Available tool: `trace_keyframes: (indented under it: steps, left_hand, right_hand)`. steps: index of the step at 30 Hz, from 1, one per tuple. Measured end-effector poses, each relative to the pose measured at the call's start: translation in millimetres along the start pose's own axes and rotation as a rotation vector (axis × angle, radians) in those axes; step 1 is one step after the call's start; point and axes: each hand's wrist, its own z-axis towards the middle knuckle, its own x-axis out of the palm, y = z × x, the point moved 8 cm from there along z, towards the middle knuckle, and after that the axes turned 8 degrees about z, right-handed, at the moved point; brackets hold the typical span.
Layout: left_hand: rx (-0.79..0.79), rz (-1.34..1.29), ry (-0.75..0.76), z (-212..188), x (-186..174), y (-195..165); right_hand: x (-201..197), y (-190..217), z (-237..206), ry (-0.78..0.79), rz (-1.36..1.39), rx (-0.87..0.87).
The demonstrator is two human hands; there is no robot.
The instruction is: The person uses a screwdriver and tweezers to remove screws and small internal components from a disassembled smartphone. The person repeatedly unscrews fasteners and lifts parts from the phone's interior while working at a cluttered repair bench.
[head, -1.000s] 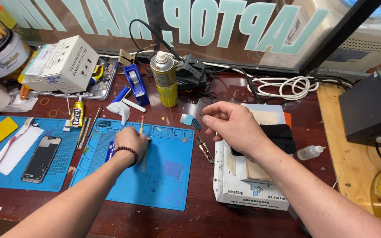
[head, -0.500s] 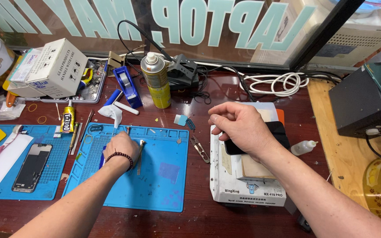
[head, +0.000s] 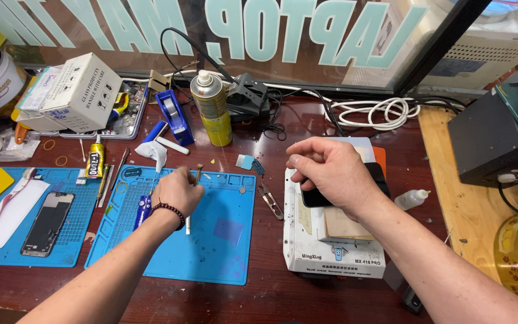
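Left hand (head: 178, 191) is over the blue rubbery mat (head: 223, 252), fingers pinched around a thin stick-like tool (head: 197, 174) that pokes up past the knuckles; a beaded bracelet sits on that wrist. Right hand (head: 331, 174) hovers curled over a dark glossy phone (head: 313, 198) lying on a white boxy machine (head: 331, 252), fingers bent in and close together, thumb tucked against the forefinger. Can't tell if it's actually gripping anything. Small metal snips (head: 270, 200) lie on the dark wood table (head: 271, 294) between mat and machine. Behind the mat: a yellow spray can (head: 213, 111), a blue tape dispenser (head: 173, 116), a yellow glue tube (head: 95, 162). Another phone (head: 47, 223) lies flat on a second blue mat at left.
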Motion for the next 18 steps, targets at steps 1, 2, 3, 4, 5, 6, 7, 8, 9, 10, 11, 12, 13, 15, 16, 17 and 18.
trace_keyframes:
  steps: [1,2,3,4,5,6,7,8,9,10,11,12,13,15,16,17,18]
  left_hand:
    - [0.107,-0.097,-0.066,-2.6,-12.6,-20.3]
    - [0.215,-0.195,-0.132,-7.4,-25.8,-42.3]
    - [0.291,-0.327,-0.16,-13.2,-36.2,-62.3]
    - [0.365,-0.46,-0.189,-20.7,-46.4,-82.7]
    - [0.425,-0.537,-0.178,-27.9,-52.7,-104.3]
    - [0.487,-0.611,-0.167,-35.3,-60.2,-123.8]
    - [0.549,-0.628,-0.183,-43.9,-68.9,-141.2]
    - [0.616,-0.648,-0.195,-52.7,-76.3,-159.0]
    - [0.648,-0.654,-0.209,-60.2,-81.3,-174.9]
    - [0.679,-0.659,-0.223,-67.0,-84.9,-189.2]
    - [0.71,-0.665,-0.237,-72.6,-88.0,-200.8]
    - [0.712,-0.672,-0.204,-74.4,-87.0,-209.7]
    - [0.716,-0.68,-0.17,-75.4,-84.6,-217.9]
    - [0.784,-0.631,-0.117,-77.3,-78.3,-233.8]
    - [0.845,-0.571,-0.099,-78.1,-75.1,-239.7]
    - [0.903,-0.509,-0.085,-79.5,-71.0,-244.2]
    - [0.974,-0.416,-0.087,-84.0,-65.3,-248.2]
  right_hand:
    - [1.0,1.7,-0.2,0.004,0.0,-0.014]
    - [2.6,3.1,-0.7,0.005,0.0,-0.027]
    - [4.4,4.6,-1.1,0.007,0.001,-0.04]
    - [3.8,7.3,-1.7,-0.015,-0.019,-0.064]
    - [3.0,10.1,-2.4,-0.036,-0.039,-0.089]
    - [2.8,13.0,-2.4,-0.057,-0.056,-0.117]
    - [1.9,15.0,-2.5,-0.073,0.002,-0.14]
    - [-0.7,16.6,-3.3,-0.095,0.058,-0.161]
    - [-4.6,17.2,-4.7,-0.117,0.116,-0.181]
    - [-10.9,20.9,-7.5,-0.15,0.113,-0.242]
    - [-18.8,24.0,-11.0,-0.183,0.109,-0.301]
    - [-26.9,26.5,-14.7,-0.218,0.106,-0.362]
    - [-37.4,22.8,-17.1,-0.268,0.096,-0.347]
    - [-64.6,14.4,-24.1,-0.374,0.07,-0.309]
    - [-81.0,8.4,-26.3,-0.413,0.164,-0.282]
    - [-99.5,3.2,-28.7,-0.447,0.26,-0.258]
    - [-114.7,-3.9,-32.2,-0.479,0.358,-0.233]
